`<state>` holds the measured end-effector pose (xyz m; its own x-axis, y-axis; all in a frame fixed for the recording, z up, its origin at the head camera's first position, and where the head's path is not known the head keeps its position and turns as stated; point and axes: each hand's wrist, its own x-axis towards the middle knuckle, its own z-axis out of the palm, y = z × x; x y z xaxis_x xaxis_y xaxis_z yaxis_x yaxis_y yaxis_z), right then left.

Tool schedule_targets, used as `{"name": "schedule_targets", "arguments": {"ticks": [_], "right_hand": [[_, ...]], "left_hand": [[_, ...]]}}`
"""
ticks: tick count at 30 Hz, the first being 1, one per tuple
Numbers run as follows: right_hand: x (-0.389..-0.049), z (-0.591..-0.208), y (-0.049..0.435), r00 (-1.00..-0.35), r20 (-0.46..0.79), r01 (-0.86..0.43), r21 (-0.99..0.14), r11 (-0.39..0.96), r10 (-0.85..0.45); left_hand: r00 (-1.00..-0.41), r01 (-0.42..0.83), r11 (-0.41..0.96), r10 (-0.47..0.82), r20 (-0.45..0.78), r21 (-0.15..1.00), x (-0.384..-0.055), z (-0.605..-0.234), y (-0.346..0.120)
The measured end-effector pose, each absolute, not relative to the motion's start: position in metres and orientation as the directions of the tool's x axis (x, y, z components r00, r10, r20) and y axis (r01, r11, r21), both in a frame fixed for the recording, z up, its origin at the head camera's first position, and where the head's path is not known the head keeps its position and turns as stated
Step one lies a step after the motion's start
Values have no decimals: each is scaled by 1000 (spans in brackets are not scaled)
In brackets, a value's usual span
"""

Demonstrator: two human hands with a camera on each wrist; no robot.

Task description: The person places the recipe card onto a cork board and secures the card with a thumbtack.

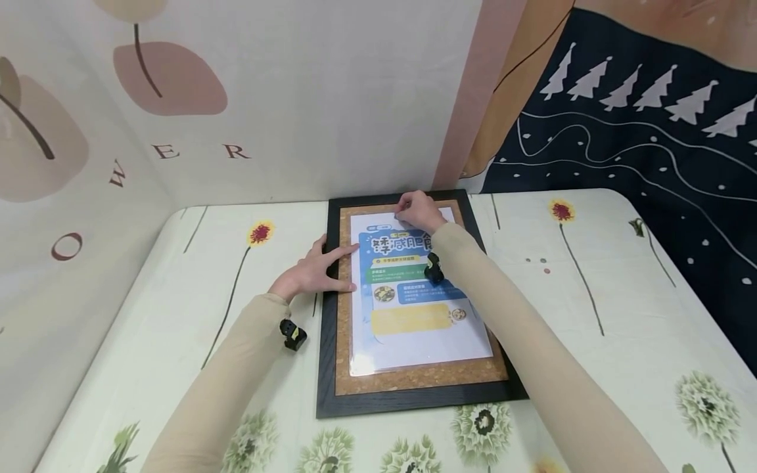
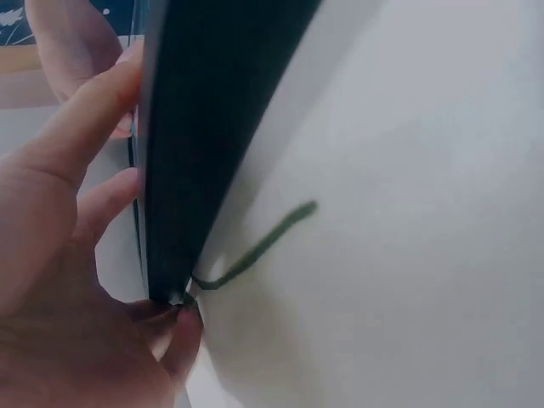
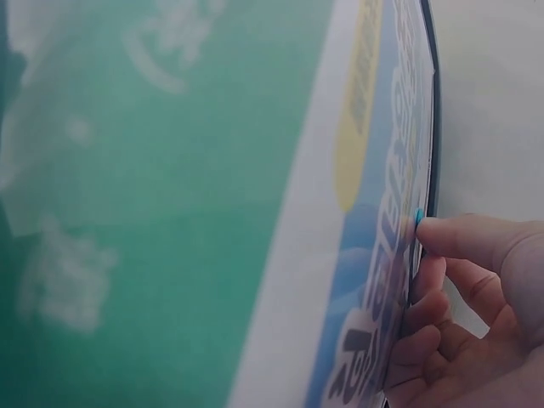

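Two-handedly works at framed cork board (image 1: 422,378); finds printed sheet (image 1: 408,302) lying on board, within its rim. With left hand (image 1: 313,270), spread wide across board's left side, touches sheet using thumb and index finger. With right hand (image 1: 420,210), pinches small teal piece (image 3: 419,216), probably a pin, near board's far edge, at sheet's top. Judge step as pinning; cannot tell depth in cork. For next move, needs straight push, sheet steadied.
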<state>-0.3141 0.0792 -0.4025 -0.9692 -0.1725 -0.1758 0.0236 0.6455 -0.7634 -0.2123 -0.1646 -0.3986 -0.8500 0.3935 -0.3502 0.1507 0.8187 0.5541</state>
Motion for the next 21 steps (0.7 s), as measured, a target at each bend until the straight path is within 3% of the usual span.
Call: {"name": "schedule_targets", "arguments": {"ticks": [8, 21], "right_hand": [[-311, -403, 79, -973, -171, 30, -763, 646, -157], [-287, -386, 107, -946, -204, 4, -785, 620, -252]], "left_hand": [[-852, 203, 866, 387, -353, 458, -213, -403, -167], [-848, 214, 862, 398, -351, 459, -217, -397, -166]]}}
